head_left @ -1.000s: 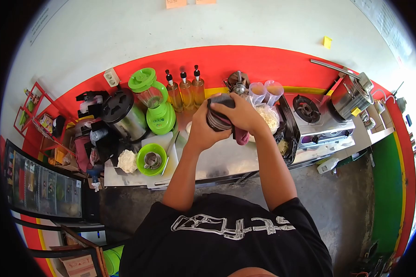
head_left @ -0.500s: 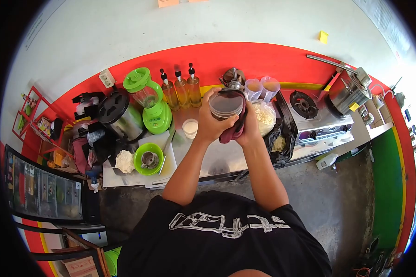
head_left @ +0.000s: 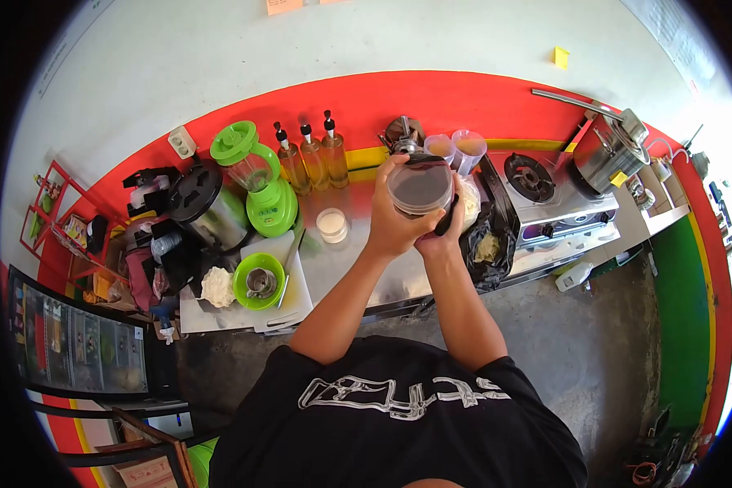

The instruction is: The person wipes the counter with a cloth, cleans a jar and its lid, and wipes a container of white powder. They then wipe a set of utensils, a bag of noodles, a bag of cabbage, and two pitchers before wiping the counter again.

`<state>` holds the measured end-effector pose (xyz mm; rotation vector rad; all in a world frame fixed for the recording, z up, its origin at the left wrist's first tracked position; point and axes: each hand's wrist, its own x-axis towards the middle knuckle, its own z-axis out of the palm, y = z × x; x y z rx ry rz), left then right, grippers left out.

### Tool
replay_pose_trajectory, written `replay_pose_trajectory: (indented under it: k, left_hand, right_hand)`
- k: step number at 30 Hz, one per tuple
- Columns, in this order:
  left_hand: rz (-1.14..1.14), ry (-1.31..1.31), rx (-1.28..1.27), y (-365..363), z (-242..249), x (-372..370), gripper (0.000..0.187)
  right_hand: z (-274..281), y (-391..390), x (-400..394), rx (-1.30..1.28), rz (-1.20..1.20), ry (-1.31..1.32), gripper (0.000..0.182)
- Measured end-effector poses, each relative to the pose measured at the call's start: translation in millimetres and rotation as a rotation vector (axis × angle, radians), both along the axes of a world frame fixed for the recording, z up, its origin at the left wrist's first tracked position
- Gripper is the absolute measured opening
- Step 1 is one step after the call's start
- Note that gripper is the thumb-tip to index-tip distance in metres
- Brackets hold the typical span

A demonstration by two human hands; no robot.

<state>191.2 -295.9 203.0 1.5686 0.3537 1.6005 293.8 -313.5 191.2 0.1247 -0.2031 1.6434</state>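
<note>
A person in a black shirt point(head_left: 398, 439) holds a clear round container point(head_left: 420, 187) above the middle of the worktop point(head_left: 333, 276), left hand point(head_left: 392, 228) wrapping its fingers round one side, right hand point(head_left: 442, 238) clasping dark cloth point(head_left: 446, 216) against the other; a green bowl point(head_left: 242, 289) sits near the front left corner

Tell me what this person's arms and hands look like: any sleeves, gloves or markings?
The left arm and right arm emerge from short black sleeves. They belong to a black shirt with pale outlined lettering. Both forearms are bare, with no watch or bracelet showing. The left grip and right grip are ungloved human hands.
</note>
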Motion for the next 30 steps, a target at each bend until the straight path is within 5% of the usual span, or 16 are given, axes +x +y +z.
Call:
replay_pose_trajectory:
  k: [7,9,11,17,18,23,27,30]
  left_hand:
    - [-0.045,-0.044,-0.171,7.5,4.2,-16.2,0.09]
    - [-0.061,-0.091,-0.185,-3.0,10.0,-15.0,0.091]
    - [-0.081,-0.136,-0.211,-15.7,8.8,-9.1,0.091]
    - [-0.073,0.013,-0.053,-17.3,-3.8,1.9,0.093]
    - [0.001,0.027,-0.028,-14.3,-0.4,-1.2,0.092]
    - [0.02,0.032,-0.087,7.0,4.1,-15.7,0.091]
    - [0.064,0.059,-0.134,9.4,4.5,-18.1,0.087]
    - [0.064,0.032,-0.176,4.7,7.4,-16.8,0.083]
  right_hand:
    - [25.1,-18.6,-12.3,-0.191,-0.208,-0.336,0.045]
    - [34.5,-24.3,-20.7,-0.143,-0.55,-0.606,0.044]
    - [26.3,-14.3,-13.9,-0.086,-0.563,-0.481,0.05]
    - [-12.3,-2.3,6.1,-0.013,-0.079,-0.031,0.053]
    - [13.6,-16.9,-10.3,-0.254,-0.235,-0.185,0.052]
    - [15.9,-14.3,-17.2,-0.2,-0.171,-0.293,0.047]
    - [23.4,-25.4,-38.6,-0.337,-0.506,-0.642,0.05]
    - [26.9,-40.2,-46.3,-0.132,-0.852,-1.121,0.062]
